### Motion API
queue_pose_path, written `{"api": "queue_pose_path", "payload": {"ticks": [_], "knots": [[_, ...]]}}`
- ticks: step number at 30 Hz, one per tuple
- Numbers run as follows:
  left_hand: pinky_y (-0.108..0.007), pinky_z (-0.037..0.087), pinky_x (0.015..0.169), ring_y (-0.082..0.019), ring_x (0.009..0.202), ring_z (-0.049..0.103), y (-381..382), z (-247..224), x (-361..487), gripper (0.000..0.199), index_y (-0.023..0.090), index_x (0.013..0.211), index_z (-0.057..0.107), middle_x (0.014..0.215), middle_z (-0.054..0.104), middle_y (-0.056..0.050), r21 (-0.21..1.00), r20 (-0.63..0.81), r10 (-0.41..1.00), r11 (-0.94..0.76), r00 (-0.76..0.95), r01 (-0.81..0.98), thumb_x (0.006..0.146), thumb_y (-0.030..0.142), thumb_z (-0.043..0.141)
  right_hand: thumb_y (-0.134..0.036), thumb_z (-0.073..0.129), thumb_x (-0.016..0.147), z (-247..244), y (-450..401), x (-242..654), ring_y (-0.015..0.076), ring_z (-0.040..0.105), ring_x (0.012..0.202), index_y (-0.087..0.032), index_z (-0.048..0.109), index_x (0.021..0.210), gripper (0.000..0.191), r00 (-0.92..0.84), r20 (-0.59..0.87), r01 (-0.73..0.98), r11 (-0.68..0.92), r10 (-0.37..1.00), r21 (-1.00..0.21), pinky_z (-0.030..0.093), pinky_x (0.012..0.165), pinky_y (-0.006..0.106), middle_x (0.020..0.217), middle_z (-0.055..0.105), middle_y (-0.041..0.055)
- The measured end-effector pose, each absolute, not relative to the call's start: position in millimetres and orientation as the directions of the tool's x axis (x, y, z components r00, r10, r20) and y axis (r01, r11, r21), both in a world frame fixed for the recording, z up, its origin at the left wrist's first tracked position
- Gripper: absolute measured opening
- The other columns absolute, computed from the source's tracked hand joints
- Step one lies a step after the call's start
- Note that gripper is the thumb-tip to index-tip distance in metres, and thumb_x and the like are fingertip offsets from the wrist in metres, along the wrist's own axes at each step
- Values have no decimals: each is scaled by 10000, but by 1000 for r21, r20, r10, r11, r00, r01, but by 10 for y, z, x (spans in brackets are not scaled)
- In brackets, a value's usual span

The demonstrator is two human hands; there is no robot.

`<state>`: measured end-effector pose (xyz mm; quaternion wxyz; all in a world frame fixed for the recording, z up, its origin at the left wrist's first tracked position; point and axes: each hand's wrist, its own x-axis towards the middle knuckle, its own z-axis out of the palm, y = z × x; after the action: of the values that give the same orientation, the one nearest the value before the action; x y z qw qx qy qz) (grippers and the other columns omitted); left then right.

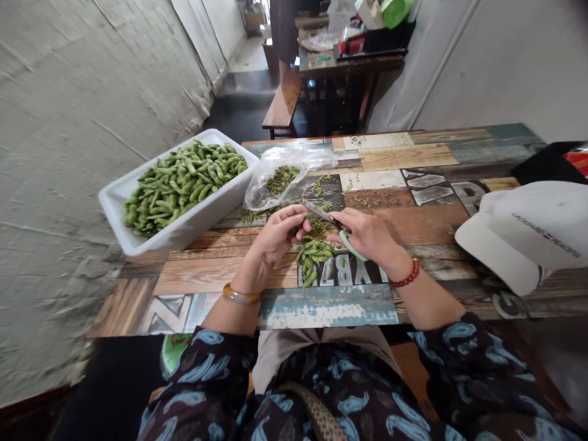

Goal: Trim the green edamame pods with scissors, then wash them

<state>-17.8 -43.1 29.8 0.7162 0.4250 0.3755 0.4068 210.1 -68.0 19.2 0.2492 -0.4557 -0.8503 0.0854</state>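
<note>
My right hand (367,234) is closed around scissors (345,242) with pale green handles; their blades point left toward my other hand. Fingers curled together, my left hand (281,233) pinches a small green piece, seemingly a pod, beside the blade tips. Below the scissors a small pile of green pods (315,254) lies on the patterned table (197,274). Just beyond my hands are scattered trimmings and a clear plastic bag (316,158) with green bits (282,179) in it. To the left, a white tub (181,241) holds a large heap of green pods (184,184).
A white cap (533,226) rests at the table's right side, near a dark item with red on it. A rough wall rises on the left. Farther back are a wooden bench (283,103), another cluttered table (353,64) and a person in dark clothing (283,30).
</note>
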Motion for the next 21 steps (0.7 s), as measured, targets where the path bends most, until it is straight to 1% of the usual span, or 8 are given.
{"api": "queue_pose_path", "payload": {"ticks": [3, 6, 9, 11, 14, 16, 19, 21], "knots": [[-172, 332, 414, -72, 484, 507, -402, 317, -207, 233, 174, 895, 567, 727, 631, 18, 901, -162, 919, 286, 358, -326, 716, 237, 703, -417, 670, 899, 172, -659, 2136, 234, 638, 843, -199, 629, 1210, 382, -396, 387, 751, 536, 833, -385, 471, 695, 303, 977, 668, 87], [-173, 315, 412, -69, 469, 464, -399, 317, -226, 203, 194, 779, 489, 642, 527, 52, 928, -145, 921, 253, 362, -273, 776, 289, 668, -420, 658, 903, 145, -641, 2156, 240, 635, 831, -187, 628, 1219, 394, -359, 420, 754, 524, 833, -396, 485, 701, 318, 988, 666, 98], [-181, 276, 420, -63, 427, 370, -419, 309, -238, 197, 179, 780, 551, 524, 415, 70, 989, -136, 903, 145, 407, 9, 864, 350, 603, -415, 656, 902, 130, -634, 2159, 240, 627, 813, -188, 629, 1214, 387, -361, 435, 743, 537, 825, -401, 487, 692, 325, 961, 664, 95], [-196, 279, 443, -70, 433, 364, -424, 297, -245, 177, 156, 838, 635, 505, 438, 60, 977, -113, 887, 16, 448, 214, 879, 318, 575, -405, 657, 901, 126, -633, 2155, 236, 622, 804, -191, 628, 1211, 378, -367, 441, 735, 546, 819, -403, 486, 684, 324, 950, 664, 91], [-221, 373, 562, -103, 559, 501, -409, 260, -259, 173, 146, 835, 707, 622, 600, 4, 896, -27, 862, -204, 506, 394, 856, 248, 569, -396, 659, 900, 125, -633, 2149, 232, 622, 795, -187, 628, 1206, 371, -360, 451, 731, 547, 817, -407, 484, 678, 321, 932, 663, 86], [-243, 406, 641, -131, 649, 558, -397, 224, -269, 154, 153, 796, 728, 706, 664, -20, 805, 11, 846, -324, 534, 497, 827, 226, 596, -399, 657, 902, 124, -634, 2144, 227, 624, 793, -191, 628, 1204, 368, -357, 453, 730, 547, 817, -410, 484, 676, 317, 941, 666, 84], [-260, 386, 636, -149, 636, 545, -394, 182, -281, 113, 175, 813, 747, 692, 659, -19, 634, -1, 848, -410, 531, 656, 774, 199, 643, -417, 644, 909, 125, -635, 2140, 220, 626, 787, -199, 625, 1206, 369, -366, 446, 724, 551, 817, -415, 484, 672, 310, 955, 671, 83], [-268, 374, 633, -158, 630, 539, -398, 175, -284, 128, 187, 835, 747, 694, 656, -20, 560, -19, 853, -423, 521, 712, 758, 175, 645, -428, 635, 914, 125, -635, 2139, 222, 627, 785, -196, 624, 1209, 375, -372, 443, 719, 555, 816, -418, 486, 667, 312, 948, 672, 86]]}}
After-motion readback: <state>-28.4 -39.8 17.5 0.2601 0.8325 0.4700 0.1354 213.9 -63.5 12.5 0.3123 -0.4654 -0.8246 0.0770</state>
